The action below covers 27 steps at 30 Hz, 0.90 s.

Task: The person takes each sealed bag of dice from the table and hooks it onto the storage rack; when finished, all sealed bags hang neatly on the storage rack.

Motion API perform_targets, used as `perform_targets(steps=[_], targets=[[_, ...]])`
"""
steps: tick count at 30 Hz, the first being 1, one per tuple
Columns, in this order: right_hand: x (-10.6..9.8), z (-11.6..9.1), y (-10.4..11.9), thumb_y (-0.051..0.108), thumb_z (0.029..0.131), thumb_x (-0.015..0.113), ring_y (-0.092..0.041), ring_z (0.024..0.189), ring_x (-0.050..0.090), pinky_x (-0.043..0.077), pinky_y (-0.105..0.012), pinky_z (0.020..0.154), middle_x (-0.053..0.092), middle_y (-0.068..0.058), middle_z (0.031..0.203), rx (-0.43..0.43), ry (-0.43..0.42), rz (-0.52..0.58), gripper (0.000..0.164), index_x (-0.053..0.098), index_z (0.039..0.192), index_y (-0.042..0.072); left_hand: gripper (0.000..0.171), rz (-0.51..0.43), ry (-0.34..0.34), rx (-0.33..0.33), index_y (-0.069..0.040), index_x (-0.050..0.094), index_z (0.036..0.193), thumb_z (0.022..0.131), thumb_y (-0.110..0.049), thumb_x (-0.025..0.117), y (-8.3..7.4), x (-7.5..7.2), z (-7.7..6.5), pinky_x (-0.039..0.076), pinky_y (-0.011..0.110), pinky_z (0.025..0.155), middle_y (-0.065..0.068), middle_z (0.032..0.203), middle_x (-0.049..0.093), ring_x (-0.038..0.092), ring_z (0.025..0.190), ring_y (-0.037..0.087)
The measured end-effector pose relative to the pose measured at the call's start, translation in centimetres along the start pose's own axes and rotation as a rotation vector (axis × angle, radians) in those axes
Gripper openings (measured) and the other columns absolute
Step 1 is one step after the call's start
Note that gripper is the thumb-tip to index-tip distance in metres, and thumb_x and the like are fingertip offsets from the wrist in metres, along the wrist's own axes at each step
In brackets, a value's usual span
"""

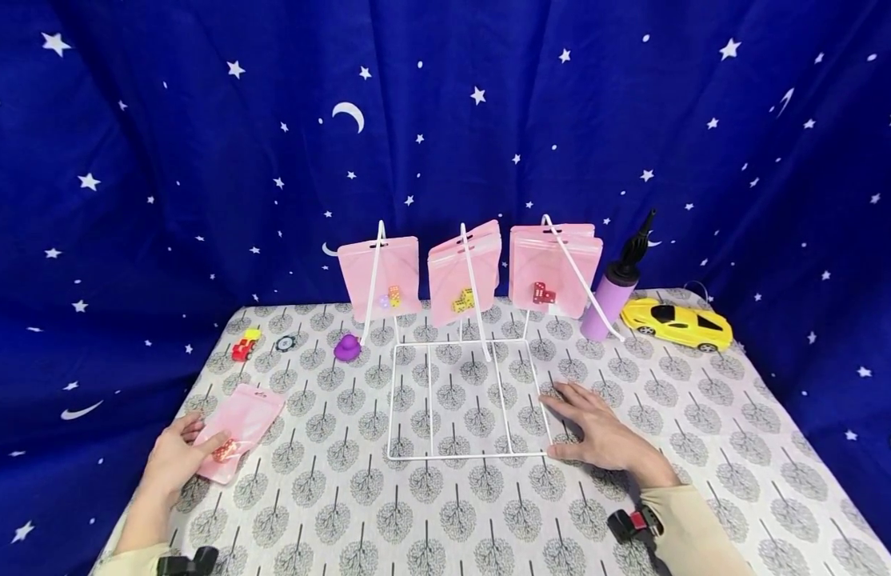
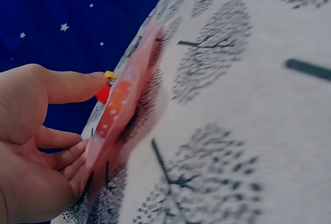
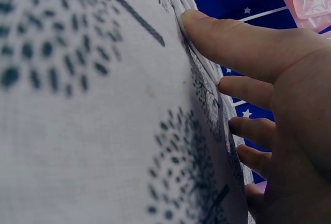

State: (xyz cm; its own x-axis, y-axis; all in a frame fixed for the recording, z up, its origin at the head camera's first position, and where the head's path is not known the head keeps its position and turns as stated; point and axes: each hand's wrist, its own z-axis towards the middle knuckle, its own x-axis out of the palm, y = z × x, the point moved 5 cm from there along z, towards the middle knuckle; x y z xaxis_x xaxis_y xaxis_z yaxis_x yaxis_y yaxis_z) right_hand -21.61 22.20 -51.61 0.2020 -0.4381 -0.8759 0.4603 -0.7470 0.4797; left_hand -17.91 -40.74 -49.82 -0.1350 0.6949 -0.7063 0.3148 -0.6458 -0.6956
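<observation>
A pink zip bag (image 1: 245, 418) with red and orange dice (image 2: 115, 105) inside lies at the table's left. My left hand (image 1: 173, 458) pinches its near left edge, thumb over the dice and fingers at the side. A white wire rack (image 1: 469, 457) stands in the middle, three arms rising from its back. Pink bags hang on those arms: the left bag (image 1: 366, 276) has mixed dice, the middle bags (image 1: 445, 268) yellow dice, the right bags (image 1: 571, 276) red dice. My right hand (image 1: 600, 432) rests with fingers spread along the rack's right base wire.
Left of the rack are a small red and yellow toy (image 1: 245, 346), a dark round piece (image 1: 285, 343) and a purple duck (image 1: 348, 348). At the back right stand a purple hand pump (image 1: 608, 304) and a yellow toy car (image 1: 677, 324). A blue starry curtain (image 1: 445, 112) hangs behind.
</observation>
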Motion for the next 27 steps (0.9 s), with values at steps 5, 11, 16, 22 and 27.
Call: perform_targets(steps=[5,11,16,22,27], targets=[[0.0,-0.1,0.0,0.052,0.078,0.074,-0.051,0.142,0.018,0.012,-0.073,0.110,0.024,-0.027,0.156,0.001,-0.008,0.000,0.085,0.045,0.146,0.011,0.081,-0.077,0.112,-0.013,0.017,0.029,0.142,0.088,-0.024,0.073,0.8,-0.3,0.6,0.039,0.001,0.072,0.032,0.134,0.043,0.046,0.097,0.000],[0.1,-0.1,-0.1,0.052,0.077,0.074,-0.050,0.143,0.018,0.013,-0.073,0.110,0.024,-0.026,0.157,0.006,-0.012,0.002,0.085,0.044,0.146,0.012,0.076,-0.147,0.172,0.044,0.020,0.031,0.139,0.086,-0.013,0.074,1.0,-0.7,0.7,0.045,0.004,0.074,0.035,0.130,0.046,0.045,0.088,-0.014],[0.1,0.0,-0.2,0.053,0.077,0.074,-0.050,0.143,0.017,0.012,-0.073,0.110,0.024,-0.026,0.157,0.006,-0.004,0.004,0.085,0.044,0.146,0.012,0.071,-0.112,0.108,0.134,0.018,0.039,0.135,0.081,-0.006,0.077,1.4,-0.8,0.4,0.047,0.004,0.074,0.020,0.115,0.059,0.049,0.087,-0.014],[0.1,0.0,-0.2,0.052,0.077,0.075,-0.049,0.143,0.018,0.012,-0.072,0.111,0.024,-0.026,0.157,0.001,-0.010,0.001,0.085,0.044,0.146,0.012,0.070,-0.040,0.040,0.222,0.013,0.046,0.134,0.079,-0.012,0.081,1.4,-0.7,0.2,0.043,0.003,0.072,0.027,0.117,0.058,0.046,0.085,-0.015],[0.2,0.0,-0.2,0.053,0.077,0.074,-0.049,0.143,0.018,0.013,-0.073,0.110,0.024,-0.026,0.157,0.003,-0.007,-0.002,0.086,0.044,0.146,0.012,0.071,0.011,0.046,0.223,0.012,0.047,0.134,0.079,-0.016,0.081,1.3,-0.7,0.1,0.043,0.005,0.069,0.033,0.118,0.058,0.047,0.083,-0.015]])
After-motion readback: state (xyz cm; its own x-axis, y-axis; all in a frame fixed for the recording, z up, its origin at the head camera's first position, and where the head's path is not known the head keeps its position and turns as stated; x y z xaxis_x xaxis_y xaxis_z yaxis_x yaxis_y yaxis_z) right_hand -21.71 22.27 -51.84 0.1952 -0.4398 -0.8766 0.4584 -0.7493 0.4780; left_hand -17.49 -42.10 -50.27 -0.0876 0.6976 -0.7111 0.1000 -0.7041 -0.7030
